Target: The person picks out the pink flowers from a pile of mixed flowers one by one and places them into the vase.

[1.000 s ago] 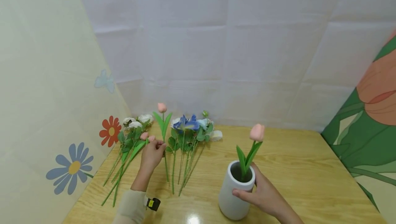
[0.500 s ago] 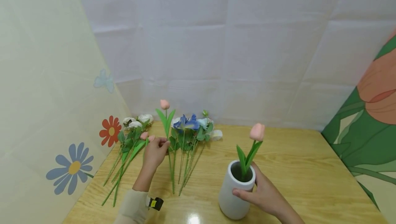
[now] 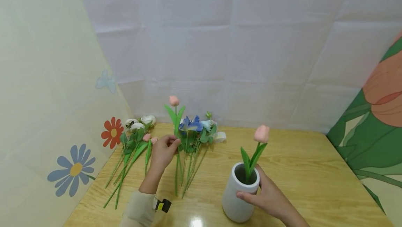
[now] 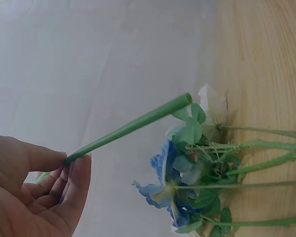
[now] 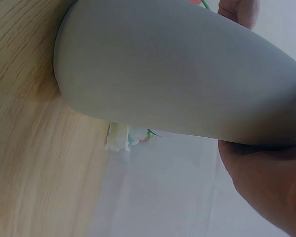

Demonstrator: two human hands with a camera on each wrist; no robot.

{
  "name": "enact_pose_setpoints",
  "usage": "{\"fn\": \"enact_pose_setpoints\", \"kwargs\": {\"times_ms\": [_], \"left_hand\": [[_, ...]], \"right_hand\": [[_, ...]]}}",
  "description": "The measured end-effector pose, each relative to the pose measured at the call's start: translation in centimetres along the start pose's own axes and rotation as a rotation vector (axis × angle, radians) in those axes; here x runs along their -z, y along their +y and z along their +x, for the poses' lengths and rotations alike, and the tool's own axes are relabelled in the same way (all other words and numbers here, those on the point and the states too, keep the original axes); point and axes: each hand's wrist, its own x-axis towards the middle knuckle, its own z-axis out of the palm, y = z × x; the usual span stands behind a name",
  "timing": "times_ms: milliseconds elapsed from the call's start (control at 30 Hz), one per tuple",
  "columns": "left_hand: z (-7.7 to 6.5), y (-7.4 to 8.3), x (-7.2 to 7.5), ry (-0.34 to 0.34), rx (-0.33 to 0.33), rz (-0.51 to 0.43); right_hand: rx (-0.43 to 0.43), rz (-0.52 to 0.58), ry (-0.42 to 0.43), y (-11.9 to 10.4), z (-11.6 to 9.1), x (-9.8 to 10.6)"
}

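My left hand [image 3: 164,153] pinches the green stem of a pink tulip [image 3: 174,101] between thumb and fingers, its bloom upright above the hand. In the left wrist view the stem [image 4: 133,129] sticks out past the fingertips, its cut end free. My right hand [image 3: 270,196] grips a white vase [image 3: 237,202] near its rim, thumb at the front and fingers round the back. Another pink tulip [image 3: 261,134] stands in the vase, leaning slightly right. In the right wrist view the vase wall [image 5: 177,69] fills much of the frame.
Behind the left hand lie a blue iris [image 3: 191,124] and pale flowers [image 3: 220,136] with long stems. To its left, white roses [image 3: 147,119] and further pink tulips [image 3: 146,137] lie on the wooden table [image 3: 301,157]. A white cloth [image 3: 267,52] hangs behind.
My left hand has moved right and slightly up with the tulip, whose bloom now stands nearer the blue iris. The right hand and the vase have stayed in place.
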Motion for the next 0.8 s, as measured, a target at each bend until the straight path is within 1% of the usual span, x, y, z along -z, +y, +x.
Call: {"fn": "enact_pose_setpoints", "kwargs": {"times_ms": [167, 267, 400, 633, 800], "left_hand": [[-0.3, 1.1, -0.6, -0.015, -0.047, -0.029], [-0.4, 1.7, -1.0, -0.027, -0.063, -0.056], [-0.6, 2.1, -1.3, -0.041, -0.081, -0.067], [-0.9, 3.1, -2.2, -0.039, -0.103, -0.088], [-1.2, 3.8, -2.8, -0.045, -0.133, -0.131]], "right_hand": [[0.01, -0.003, 0.003, 0.0, -0.1, 0.0], [0.022, -0.002, 0.004, 0.1, -0.1, -0.1], [0.009, 0.009, 0.0, 0.1, -0.1, -0.1], [0.021, 0.007, 0.001, 0.0, -0.1, -0.1], [0.01, 0.009, 0.0, 0.0, -0.1, -0.1]]}}
